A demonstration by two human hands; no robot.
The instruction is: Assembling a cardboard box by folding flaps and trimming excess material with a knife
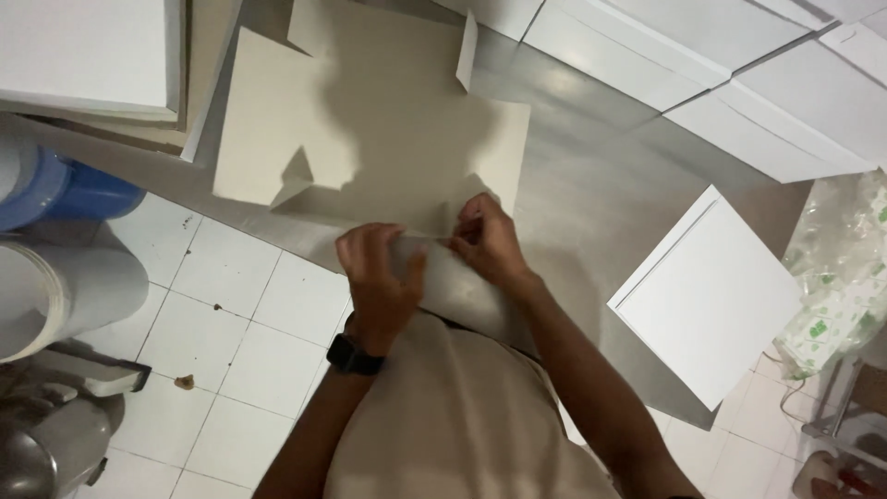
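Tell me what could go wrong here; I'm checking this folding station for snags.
1. Both hands, left hand and right hand, pinch the near flap of the flat grey cardboard box blank; an uneven grip might crease it crooked.
2. The finished white square box overhangs the steel table edge and might be knocked off.

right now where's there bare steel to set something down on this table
Bare steel table lies between the flat cardboard box blank and the folded white box. The far edge is crowded with white boxes, the left corner by a stack. Both hands fold the near flap.
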